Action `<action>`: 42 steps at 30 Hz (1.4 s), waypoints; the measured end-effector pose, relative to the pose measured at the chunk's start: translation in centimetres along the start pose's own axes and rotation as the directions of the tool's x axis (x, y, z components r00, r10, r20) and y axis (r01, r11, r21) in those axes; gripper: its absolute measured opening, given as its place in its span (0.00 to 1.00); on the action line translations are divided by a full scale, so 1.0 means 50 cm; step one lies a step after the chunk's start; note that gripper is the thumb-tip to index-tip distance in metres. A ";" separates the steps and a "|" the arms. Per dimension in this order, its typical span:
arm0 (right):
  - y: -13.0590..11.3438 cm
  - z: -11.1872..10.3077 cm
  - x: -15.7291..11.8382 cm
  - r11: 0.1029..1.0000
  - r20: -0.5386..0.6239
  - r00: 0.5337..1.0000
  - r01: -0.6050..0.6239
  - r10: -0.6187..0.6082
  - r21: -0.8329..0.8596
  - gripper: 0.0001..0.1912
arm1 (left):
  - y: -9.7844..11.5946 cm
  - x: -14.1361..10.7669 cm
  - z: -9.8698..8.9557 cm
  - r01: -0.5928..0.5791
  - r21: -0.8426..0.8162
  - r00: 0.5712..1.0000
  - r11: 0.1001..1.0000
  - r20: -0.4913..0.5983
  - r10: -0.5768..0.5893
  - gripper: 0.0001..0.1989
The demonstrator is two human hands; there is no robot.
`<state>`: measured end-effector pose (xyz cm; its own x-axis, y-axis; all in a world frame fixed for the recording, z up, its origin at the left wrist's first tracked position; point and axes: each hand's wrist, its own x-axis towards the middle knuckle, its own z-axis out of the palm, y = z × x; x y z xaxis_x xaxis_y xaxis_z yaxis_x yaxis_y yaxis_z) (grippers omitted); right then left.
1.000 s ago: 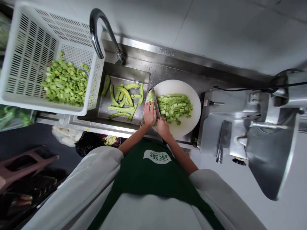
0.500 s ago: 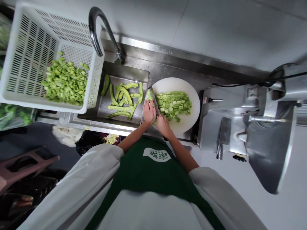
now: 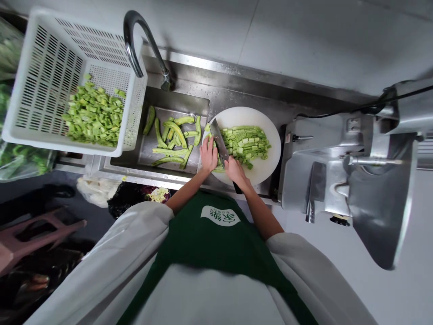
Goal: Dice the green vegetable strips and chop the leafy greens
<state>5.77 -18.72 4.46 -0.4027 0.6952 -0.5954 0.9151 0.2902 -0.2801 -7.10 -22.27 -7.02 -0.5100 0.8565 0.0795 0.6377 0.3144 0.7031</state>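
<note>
I've got the right hand (image 3: 236, 173) gripping a cleaver (image 3: 219, 142) mid-frame. Left hand (image 3: 209, 155) sits over green veg (image 3: 207, 128) on the white board (image 3: 274, 149), can't tell if it's clutching.

My right hand (image 3: 236, 172): I grip a cleaver (image 3: 219, 139), its blade slanting away to the left.
My left hand (image 3: 209, 155): fingers on green pieces (image 3: 207, 128), just left of the blade.
White board (image 3: 243, 114): cut vegetable (image 3: 249, 143) right of the blade.
Sink (image 3: 145, 145): long green strips (image 3: 175, 131).
White basket (image 3: 47, 76): diced green pieces (image 3: 96, 115).
Metal machine (image 3: 296, 180): a second cleaver (image 3: 317, 183) lying on it.
</note>
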 end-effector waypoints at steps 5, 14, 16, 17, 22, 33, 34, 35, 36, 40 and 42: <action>-0.009 -0.024 -0.047 0.999 -0.068 0.997 -0.033 0.033 -0.007 0.17 | -0.017 -0.015 -0.029 0.076 -0.113 0.990 0.991 -0.107 -0.089 0.34; -0.030 0.079 -0.114 0.994 0.012 0.998 -0.067 0.068 -0.087 0.21 | -0.016 -0.032 -0.021 0.057 -0.111 0.995 0.992 -0.073 -0.066 0.37; -0.028 0.099 -0.109 0.991 0.027 0.995 -0.089 0.092 -0.099 0.21 | -0.019 -0.026 -0.006 0.038 -0.102 0.998 0.994 -0.036 -0.042 0.36; -0.027 0.105 -0.106 0.991 0.034 0.995 -0.094 0.098 -0.096 0.21 | -0.021 -0.024 0.001 0.031 -0.103 0.999 0.994 -0.026 -0.033 0.36; -0.031 0.106 -0.094 0.992 0.050 0.992 -0.115 0.118 -0.053 0.20 | -0.033 -0.027 0.023 0.033 -0.133 0.999 0.991 -0.033 -0.038 0.35; -0.006 0.115 -0.052 0.992 0.059 0.990 -0.126 0.127 -0.017 0.20 | -0.054 -0.043 0.041 0.014 -0.292 0.996 0.956 -0.077 -0.038 0.33; 0.006 0.113 -0.047 0.994 0.051 0.993 -0.108 0.108 -0.009 0.20 | -0.055 -0.045 0.035 0.004 -0.295 0.998 0.956 -0.064 -0.024 0.33; 0.018 0.111 -0.041 0.997 0.044 0.996 -0.083 0.083 0.000 0.19 | -0.056 -0.049 0.028 -0.010 -0.292 0.999 0.956 -0.045 -0.003 0.34; 0.029 0.107 -0.035 0.998 0.036 0.998 -0.056 0.056 0.010 0.18 | -0.057 -0.056 0.020 -0.029 -0.284 1.000 0.958 -0.018 0.025 0.35; 0.061 0.079 -0.023 0.999 -0.015 0.999 0.034 -0.033 0.038 0.18 | -0.044 -0.097 0.006 -0.102 -0.191 0.991 0.976 0.068 0.117 0.38; 0.075 0.052 -0.032 0.998 -0.079 0.996 0.046 -0.042 0.049 0.18 | -0.027 -0.108 0.010 -0.087 -0.125 0.993 0.988 0.070 0.096 0.37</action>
<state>9.80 -20.46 2.38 -0.4382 0.7323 -0.5213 0.8932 0.2897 -0.3439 -4.91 -27.12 -8.72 -0.4047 0.9093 0.0967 0.6025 0.1856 0.7762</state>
